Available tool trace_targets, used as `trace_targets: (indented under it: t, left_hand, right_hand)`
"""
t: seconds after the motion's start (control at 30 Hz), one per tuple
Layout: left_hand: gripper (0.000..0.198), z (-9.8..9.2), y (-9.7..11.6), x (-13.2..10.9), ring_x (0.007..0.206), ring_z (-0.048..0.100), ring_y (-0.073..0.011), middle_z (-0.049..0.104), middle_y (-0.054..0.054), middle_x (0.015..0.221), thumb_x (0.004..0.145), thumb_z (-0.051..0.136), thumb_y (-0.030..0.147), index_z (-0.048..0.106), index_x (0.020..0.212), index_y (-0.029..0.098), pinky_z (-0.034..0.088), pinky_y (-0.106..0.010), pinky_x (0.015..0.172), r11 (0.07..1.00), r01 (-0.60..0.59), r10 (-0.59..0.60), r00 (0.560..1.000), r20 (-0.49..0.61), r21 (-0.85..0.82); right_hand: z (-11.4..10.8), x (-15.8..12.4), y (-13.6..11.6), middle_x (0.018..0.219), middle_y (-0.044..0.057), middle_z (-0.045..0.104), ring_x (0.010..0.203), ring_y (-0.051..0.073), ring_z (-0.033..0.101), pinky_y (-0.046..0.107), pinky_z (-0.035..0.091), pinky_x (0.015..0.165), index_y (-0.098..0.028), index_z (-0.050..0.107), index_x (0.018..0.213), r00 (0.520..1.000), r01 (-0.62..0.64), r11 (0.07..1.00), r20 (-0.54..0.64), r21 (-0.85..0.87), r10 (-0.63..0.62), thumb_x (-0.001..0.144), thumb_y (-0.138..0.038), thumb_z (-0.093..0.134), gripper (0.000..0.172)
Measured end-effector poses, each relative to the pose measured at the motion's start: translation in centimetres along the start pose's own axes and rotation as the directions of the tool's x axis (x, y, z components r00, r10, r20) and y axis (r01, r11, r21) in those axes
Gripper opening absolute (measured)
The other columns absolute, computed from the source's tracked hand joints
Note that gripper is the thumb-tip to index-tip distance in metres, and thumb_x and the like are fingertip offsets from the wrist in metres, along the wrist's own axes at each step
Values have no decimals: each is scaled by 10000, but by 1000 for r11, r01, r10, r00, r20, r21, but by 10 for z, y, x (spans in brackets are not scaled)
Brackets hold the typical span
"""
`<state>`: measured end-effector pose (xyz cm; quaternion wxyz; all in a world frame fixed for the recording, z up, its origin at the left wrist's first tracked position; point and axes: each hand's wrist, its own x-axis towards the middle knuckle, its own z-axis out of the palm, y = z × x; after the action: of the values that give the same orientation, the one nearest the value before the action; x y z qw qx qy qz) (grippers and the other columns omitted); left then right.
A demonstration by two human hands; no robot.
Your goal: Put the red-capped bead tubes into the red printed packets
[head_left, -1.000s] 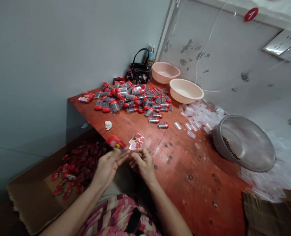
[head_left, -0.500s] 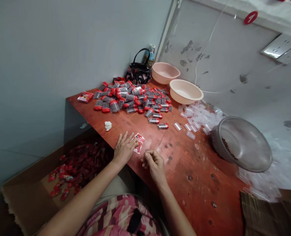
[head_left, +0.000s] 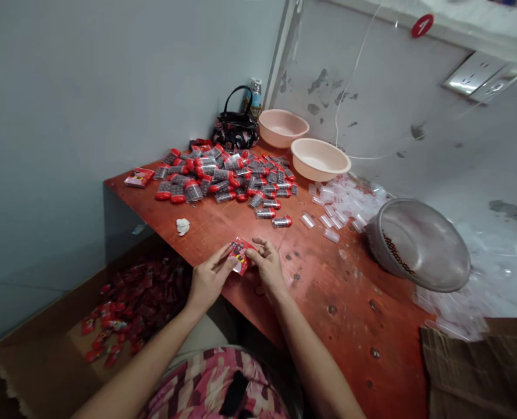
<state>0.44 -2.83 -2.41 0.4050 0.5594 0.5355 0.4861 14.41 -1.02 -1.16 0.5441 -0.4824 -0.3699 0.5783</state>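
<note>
Together, the person's left hand (head_left: 210, 284) and right hand (head_left: 269, 269) meet over the near edge of an orange-red wooden desk (head_left: 328, 297), with a small red foil packet (head_left: 241, 255) between them. The left hand's grip is closed on the packet's lower corner. The right hand's curled fingers (head_left: 258, 247) sit at its other edge, though whether they pinch it is hard to tell. Beyond the hands, a heap of clear tubes with red caps (head_left: 223, 180) covers the desk's far corner. Two pale pink basins (head_left: 317, 158) stand beside it, and loose clear tubes (head_left: 341, 203) lie to the right, near a tilted metal strainer (head_left: 417, 244) holding dark beads. Below the left forearm, an open cardboard box (head_left: 35, 343) holds many red packets (head_left: 136, 308).
</note>
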Motion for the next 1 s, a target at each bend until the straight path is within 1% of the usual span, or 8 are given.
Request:
trace_targets:
  t: [0.1,0.23,0.33,0.43,0.53,0.77,0.9,1.0]
  left_hand:
    - [332,-7,8,2,804,622,-244,687,-67,858,682,595,400,673,906,168,486,-371,754,911,329,-276,935,223,-248]
    - [237,-8,7,5,658,626,-200,672,-63,670,631,653,361,685,683,132,513,-334,668,775,519,-371,835,406,-360]
    - [187,-8,4,5,573,615,-161,664,-58,607,609,680,314,674,603,127,512,-268,604,773,516,-414,851,322,-369]
    - [177,-7,3,3,534,606,-142,663,-58,578,599,691,296,668,577,121,503,-242,573,759,513,-456,858,234,-400]
    - [185,-7,5,2,527,600,-131,655,-53,563,589,700,288,653,557,112,496,-233,555,708,526,-501,845,190,-471]
    - [194,-11,2,2,480,563,-89,617,-13,535,552,734,237,593,536,105,465,-182,462,488,511,-615,777,136,-707]
    - [113,-10,-1,5,539,596,-107,635,-19,602,614,698,172,606,641,111,528,-240,562,323,458,-655,740,154,-828]
    - [69,-4,1,7,575,616,-122,645,-21,639,660,661,146,603,689,121,541,-261,589,249,423,-668,726,162,-871]
  right_hand:
    - [-2,3,-8,557,-71,567,465,79,514,191,415,487,-186,514,900,981,-87,996,171,-29,91,592,-237,701,364]
    - [-7,16,-18,525,-58,558,440,103,512,214,399,472,-177,541,858,969,-38,944,220,-327,115,583,-333,705,356]
    - [-17,39,-32,622,32,616,592,190,592,280,426,561,-161,565,848,999,39,673,22,-738,-34,652,-508,603,401]
    - [-31,68,-47,867,195,632,881,308,583,386,409,724,-99,521,989,936,-181,294,-256,-938,-241,740,-592,435,559]
    - [-41,93,-53,929,308,587,947,386,545,462,386,742,0,439,1084,908,-297,222,-347,-929,-236,773,-541,425,625]
    - [-50,89,-39,939,177,616,892,293,575,380,417,746,-82,396,1178,949,-179,270,-239,-946,-206,704,-326,574,561]
    - [-41,26,-20,713,42,604,579,163,562,267,441,522,-157,550,894,993,71,746,-22,-662,-114,769,-354,491,241]
    - [-22,-30,-4,617,-17,552,475,112,500,222,418,449,-186,537,908,997,68,923,51,-378,-52,787,-327,498,190]
